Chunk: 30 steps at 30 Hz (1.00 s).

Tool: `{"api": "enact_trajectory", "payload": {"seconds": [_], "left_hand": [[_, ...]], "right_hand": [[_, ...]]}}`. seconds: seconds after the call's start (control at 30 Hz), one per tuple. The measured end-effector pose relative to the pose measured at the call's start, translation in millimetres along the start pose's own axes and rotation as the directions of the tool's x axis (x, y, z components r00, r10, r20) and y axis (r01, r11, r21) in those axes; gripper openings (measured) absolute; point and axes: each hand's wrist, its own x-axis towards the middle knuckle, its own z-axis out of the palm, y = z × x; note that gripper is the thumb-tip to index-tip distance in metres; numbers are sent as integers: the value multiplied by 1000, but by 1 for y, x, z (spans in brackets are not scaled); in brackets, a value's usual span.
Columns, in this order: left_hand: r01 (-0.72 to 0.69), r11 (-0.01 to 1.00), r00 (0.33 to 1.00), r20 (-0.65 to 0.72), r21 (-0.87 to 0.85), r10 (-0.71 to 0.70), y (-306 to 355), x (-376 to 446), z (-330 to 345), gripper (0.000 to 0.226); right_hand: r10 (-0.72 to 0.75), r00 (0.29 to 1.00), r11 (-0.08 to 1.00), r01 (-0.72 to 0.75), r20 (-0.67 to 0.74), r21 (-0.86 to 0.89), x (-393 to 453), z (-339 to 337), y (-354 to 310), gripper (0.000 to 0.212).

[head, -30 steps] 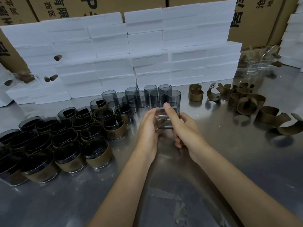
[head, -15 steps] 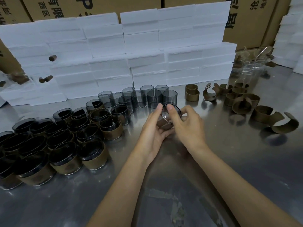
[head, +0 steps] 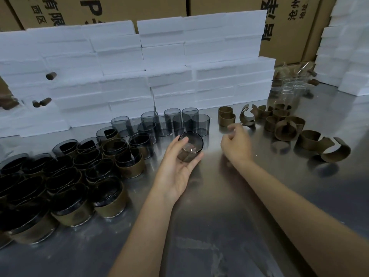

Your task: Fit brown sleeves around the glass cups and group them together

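My left hand [head: 175, 168] holds a bare smoked glass cup [head: 189, 146], tilted with its mouth toward me, just above the steel table. My right hand [head: 236, 143] is empty, fingers loosely curled, blurred, to the right of the cup and near the brown sleeves. Several bare grey cups [head: 179, 121] stand in a cluster behind the held one. Sleeved cups [head: 107, 198] fill the left of the table in a dense group. Loose brown sleeves [head: 226, 118] lie scattered at the right; some are closed rings, and one open curl [head: 335, 150] lies farthest right.
White foam blocks [head: 169, 76] are stacked along the back of the steel table [head: 219, 216], with cardboard boxes [head: 287, 27] behind. Clear glass cups [head: 289, 90] stand at the back right. More foam [head: 347, 56] rises at the right edge.
Both hands were on the cup; now the right hand has let go and moved right toward the sleeves. The left hand keeps the cup, tilted.
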Motion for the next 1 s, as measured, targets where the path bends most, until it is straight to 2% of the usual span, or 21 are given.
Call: {"api": "enact_trajectory", "payload": {"seconds": [0.1,0.2,0.37,0.47,0.53,0.63,0.77,0.87,1.0], "left_hand": [[15,1000,1000,-2,-15,-15,0,1,0,42],[13,999,1000,-2,-47,-13,0,5,-2,26],[14,999,999,30,-41,-13,-1,8,-5,20],[17,999,1000,16,-29,-16,-1,8,-5,16],[30,999,999,14,-40,-30,-1,9,-4,21],[18,1000,1000,20,-20,-17,-1,8,-4,36],[-31,995,999,24,99,28,0,4,-2,42],[-44,983,997,75,177,32,1,0,1,65],[-79,967,991,127,241,49,2,-3,3,75]], "right_hand": [[-102,995,967,104,23,-232,29,1,0,47],[-75,996,903,91,54,-420,52,5,2,54],[-78,995,874,95,56,-476,69,12,5,33],[-105,994,921,100,7,-377,64,9,8,23],[-160,986,952,142,-45,-270,54,5,8,20],[-242,967,965,232,-74,-118,30,2,4,16],[-304,949,944,312,-85,106,-16,-3,-15,6],[-338,939,905,344,-69,249,-49,-6,-36,19],[-345,937,897,311,59,313,-72,-8,-45,55]]}}
